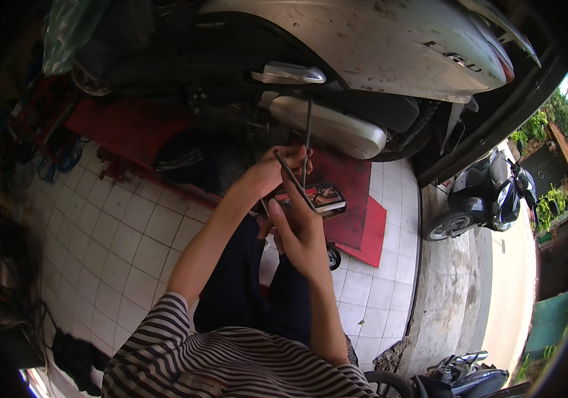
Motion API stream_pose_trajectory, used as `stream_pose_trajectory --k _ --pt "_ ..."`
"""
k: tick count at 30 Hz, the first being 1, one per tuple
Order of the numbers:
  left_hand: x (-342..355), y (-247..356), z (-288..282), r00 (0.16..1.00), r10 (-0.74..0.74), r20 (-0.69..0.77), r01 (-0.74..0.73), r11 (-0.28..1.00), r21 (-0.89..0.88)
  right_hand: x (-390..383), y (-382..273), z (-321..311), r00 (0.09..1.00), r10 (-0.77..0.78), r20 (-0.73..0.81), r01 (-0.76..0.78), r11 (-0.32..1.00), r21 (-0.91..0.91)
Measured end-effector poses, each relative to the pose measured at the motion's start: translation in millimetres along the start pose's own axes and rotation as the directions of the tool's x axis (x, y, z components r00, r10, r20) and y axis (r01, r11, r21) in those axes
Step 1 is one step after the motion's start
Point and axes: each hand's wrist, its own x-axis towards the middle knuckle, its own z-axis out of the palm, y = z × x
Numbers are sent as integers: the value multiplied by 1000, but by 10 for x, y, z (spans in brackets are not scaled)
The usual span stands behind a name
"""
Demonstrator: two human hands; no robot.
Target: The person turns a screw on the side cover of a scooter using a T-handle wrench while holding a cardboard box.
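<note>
Your two hands are gripping one dark metal tool (307, 136), which shows as two thin bars in front of your knees. Your left hand (272, 174) has the fingers bent around it, and your right hand (302, 237) holds near its lower part, with the thumb pointing up. The upper bar overlaps the silver scooter (350, 50) in this view (if they touch, I cannot tell). Behind your right hand there is a small box (329, 196) with a picture on it, above the red platform (365, 240), which stands on white floor tiles (139, 252).
</note>
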Motion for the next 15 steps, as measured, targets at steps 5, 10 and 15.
stream_pose_trajectory --k 5,10,15 --pt "-27 10 33 1000 1 -15 -1 1000 31 -136 61 -228 954 -108 -280 49 976 -210" --pt "-1 58 112 999 21 -26 -19 998 62 -238 624 -110 958 -77 -275 5 968 -251" --pt "1 88 56 999 -15 -29 18 995 102 -57 362 141 981 98 167 -106 993 41"
